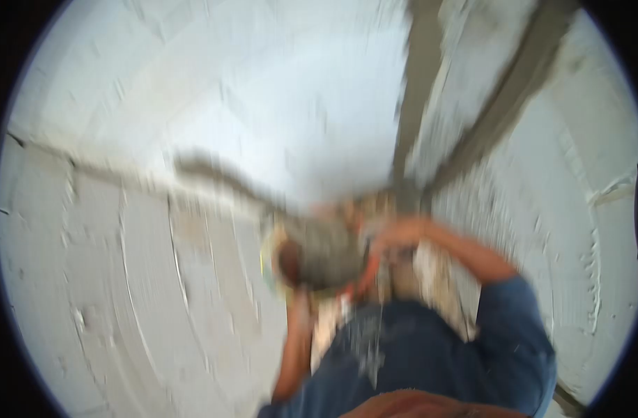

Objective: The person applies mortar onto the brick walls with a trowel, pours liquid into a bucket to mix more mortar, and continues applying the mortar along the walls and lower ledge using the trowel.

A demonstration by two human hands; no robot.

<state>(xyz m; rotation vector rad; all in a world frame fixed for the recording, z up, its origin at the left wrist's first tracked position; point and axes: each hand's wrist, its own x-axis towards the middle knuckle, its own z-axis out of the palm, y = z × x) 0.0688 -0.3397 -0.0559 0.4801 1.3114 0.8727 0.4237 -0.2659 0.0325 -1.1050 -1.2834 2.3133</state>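
The whole view is smeared by motion. In front of my body is a round basin with a pale rim, and wet grey mortar fills much of it. My left hand grips the basin at its near left edge, the fingers partly hidden beneath it. Close to the right side of the basin, by an orange-red edge, is my right hand. Its fingers are too blurred to make out, and whether it holds a tool cannot be told.
White block walls with ridged smears surround me. Beyond the basin is a pale surface. Dark grey mortar bands run down at the upper right, and another short dark strip lies left of the middle.
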